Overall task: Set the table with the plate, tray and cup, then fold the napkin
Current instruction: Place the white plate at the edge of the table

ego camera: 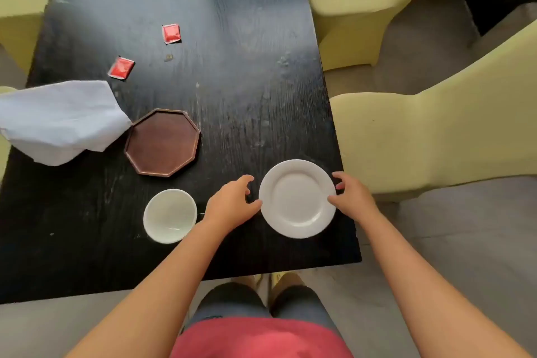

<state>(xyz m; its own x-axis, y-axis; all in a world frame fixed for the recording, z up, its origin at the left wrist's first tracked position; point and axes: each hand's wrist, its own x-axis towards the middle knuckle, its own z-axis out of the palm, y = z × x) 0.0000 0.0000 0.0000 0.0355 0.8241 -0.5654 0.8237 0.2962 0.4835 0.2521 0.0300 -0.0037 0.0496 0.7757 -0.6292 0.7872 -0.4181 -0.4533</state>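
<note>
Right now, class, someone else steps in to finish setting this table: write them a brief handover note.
Left hand and right hand sit at opposite edges of the white plate, fingers curled at its rim, near the table's right front corner. Cup stands left of the left hand. Octagonal wooden tray lies behind it, empty, with the unfolded napkin overlapping its left edge. Nothing is arranged yet; placing plate, tray, cup and folding the napkin remain.

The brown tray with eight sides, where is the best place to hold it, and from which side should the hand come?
Grip the brown tray by its raised rim, probably at the near-right edges, coming from the person's side. It lies flat on the table, so only the rim offers a hold. The napkin touches or overlaps its far-left edge, so avoid that side.
</note>
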